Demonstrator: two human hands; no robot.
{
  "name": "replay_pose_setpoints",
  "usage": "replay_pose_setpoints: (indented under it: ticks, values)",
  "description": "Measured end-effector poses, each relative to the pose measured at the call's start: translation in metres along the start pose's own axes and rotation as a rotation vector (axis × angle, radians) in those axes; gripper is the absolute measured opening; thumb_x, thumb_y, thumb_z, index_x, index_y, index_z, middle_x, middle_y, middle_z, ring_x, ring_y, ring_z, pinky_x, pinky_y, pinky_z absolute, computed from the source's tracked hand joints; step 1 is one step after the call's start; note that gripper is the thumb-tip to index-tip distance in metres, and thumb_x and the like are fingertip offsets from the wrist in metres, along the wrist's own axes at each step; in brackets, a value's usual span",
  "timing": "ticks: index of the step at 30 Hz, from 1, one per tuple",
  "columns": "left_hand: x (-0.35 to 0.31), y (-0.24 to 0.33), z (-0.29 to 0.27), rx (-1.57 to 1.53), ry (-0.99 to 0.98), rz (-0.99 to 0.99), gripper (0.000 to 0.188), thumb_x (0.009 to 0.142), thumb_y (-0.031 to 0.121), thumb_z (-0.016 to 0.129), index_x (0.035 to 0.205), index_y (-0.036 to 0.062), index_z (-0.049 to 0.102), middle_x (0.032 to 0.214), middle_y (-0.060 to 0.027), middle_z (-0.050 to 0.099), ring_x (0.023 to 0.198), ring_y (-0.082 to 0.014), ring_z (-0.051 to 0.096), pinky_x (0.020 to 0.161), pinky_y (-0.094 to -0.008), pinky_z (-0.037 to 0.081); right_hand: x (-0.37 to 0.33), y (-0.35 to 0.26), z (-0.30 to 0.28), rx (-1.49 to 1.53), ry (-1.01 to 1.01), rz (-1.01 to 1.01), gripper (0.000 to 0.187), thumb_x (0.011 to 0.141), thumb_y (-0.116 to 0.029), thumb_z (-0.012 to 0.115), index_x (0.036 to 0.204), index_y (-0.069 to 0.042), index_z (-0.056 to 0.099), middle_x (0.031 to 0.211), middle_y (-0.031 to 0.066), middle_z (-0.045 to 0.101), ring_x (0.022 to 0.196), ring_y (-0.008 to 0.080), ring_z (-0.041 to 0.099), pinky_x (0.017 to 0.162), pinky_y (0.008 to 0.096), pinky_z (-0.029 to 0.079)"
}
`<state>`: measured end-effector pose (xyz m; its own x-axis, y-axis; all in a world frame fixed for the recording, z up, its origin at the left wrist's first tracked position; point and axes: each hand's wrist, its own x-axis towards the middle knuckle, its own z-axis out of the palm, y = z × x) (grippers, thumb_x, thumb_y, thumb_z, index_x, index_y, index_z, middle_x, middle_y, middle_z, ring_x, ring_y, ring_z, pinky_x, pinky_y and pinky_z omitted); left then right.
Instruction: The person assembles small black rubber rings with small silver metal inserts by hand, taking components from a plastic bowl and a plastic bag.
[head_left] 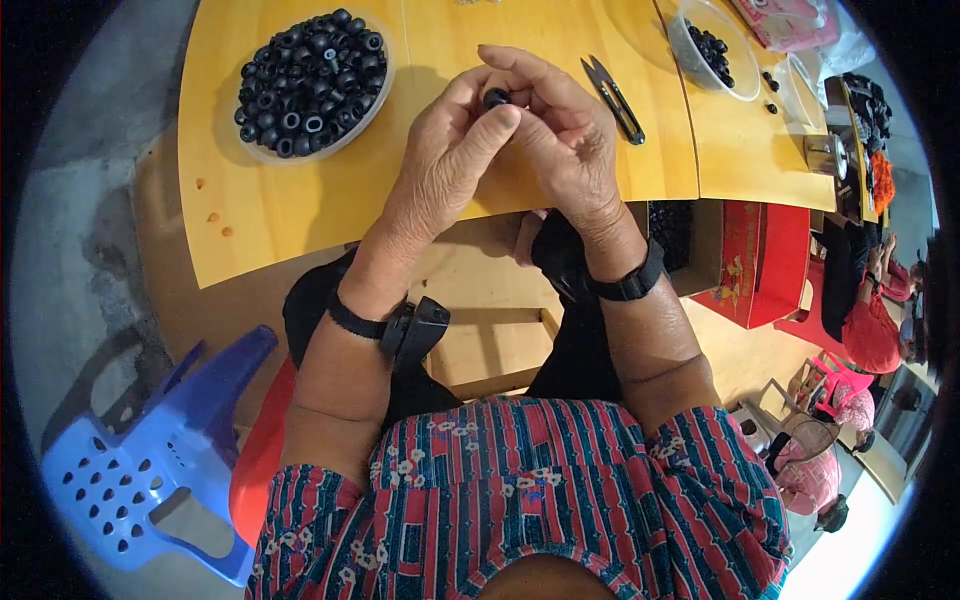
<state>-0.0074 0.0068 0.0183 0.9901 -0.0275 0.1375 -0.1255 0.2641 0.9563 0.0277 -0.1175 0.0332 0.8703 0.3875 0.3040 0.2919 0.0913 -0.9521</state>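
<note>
Above the yellow table, my left hand (447,150) has its thumb and fingers closed around a small black rounded piece (496,97). My right hand (572,150) meets it from the other side, thumb and curled fingers at the same piece; the exact contact is partly hidden. Left of my hands, a clear round tub (388,95) is heaped with black hollow pieces (315,85) of a similar look. To the right lies a pair of black-handled thread snips (615,100), blades slightly apart.
A second clear tub (745,92) holds black pieces, with a few loose beside it. Beyond sit a pink package (790,22) and a metal canister (826,155). A red box (745,262) stands below the table's edge; a blue plastic stool (130,480) is at left. People sit far right.
</note>
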Motion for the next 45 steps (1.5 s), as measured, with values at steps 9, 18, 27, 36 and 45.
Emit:
replay_pose_setpoints:
  ticks: [9, 18, 27, 36, 45]
  values:
    - [-0.004, 0.009, 0.004, 0.348, 0.019, 0.184, 0.039, 0.094, 0.033, 0.041, 0.107, -0.003, 0.048, 0.094, -0.0149, 0.056, 0.09, -0.0245, 0.055, 0.083, -0.0319, 0.042, -0.001, -0.008, 0.003, -0.306, 0.004, -0.149, 0.03, 0.073, -0.002, 0.053, 0.102, -0.006, 0.06, 0.08, 0.0105, 0.06, 0.076, 0.026, 0.06, 0.071, 0.0295, 0.048]
    - [-0.005, 0.003, 0.002, 0.37, 0.112, 0.193, 0.032, 0.093, 0.024, 0.04, 0.105, -0.0034, 0.049, 0.094, -0.0163, 0.057, 0.089, -0.0259, 0.056, 0.082, -0.033, 0.043, -0.001, -0.008, 0.008, -0.244, -0.038, -0.06, 0.026, 0.079, 0.003, 0.053, 0.104, 0.001, 0.059, 0.091, 0.0054, 0.06, 0.083, 0.0111, 0.057, 0.077, 0.0224, 0.046]
    - [-0.002, 0.002, 0.002, 0.06, 0.113, -0.002, 0.058, 0.094, 0.048, 0.033, 0.126, -0.0001, 0.038, 0.077, -0.0014, 0.05, 0.065, -0.0054, 0.044, 0.056, -0.0185, 0.038, 0.004, -0.001, -0.009, 0.655, 0.078, 0.411, 0.026, 0.091, -0.014, 0.049, 0.109, 0.004, 0.055, 0.082, 0.0088, 0.061, 0.066, 0.0124, 0.057, 0.062, 0.0246, 0.052]
    - [0.001, 0.006, 0.005, 0.032, 0.146, 0.014, 0.059, 0.094, 0.046, 0.038, 0.129, -0.0016, 0.035, 0.072, 0.0018, 0.04, 0.061, -0.0048, 0.04, 0.053, -0.0195, 0.038, 0.006, 0.002, -0.018, 0.85, 0.173, 0.438, 0.03, 0.093, -0.014, 0.044, 0.111, 0.008, 0.051, 0.092, 0.0127, 0.06, 0.071, 0.0123, 0.057, 0.068, 0.0246, 0.054]
    - [0.003, 0.001, 0.006, -0.037, 0.123, -0.013, 0.049, 0.094, 0.035, 0.044, 0.127, -0.0011, 0.039, 0.072, 0.0026, 0.039, 0.061, -0.0042, 0.039, 0.054, -0.0194, 0.038, 0.007, -0.007, -0.019, 0.785, 0.233, 0.43, 0.027, 0.09, -0.004, 0.048, 0.114, 0.008, 0.05, 0.099, 0.0142, 0.06, 0.08, 0.0137, 0.06, 0.076, 0.0251, 0.054]
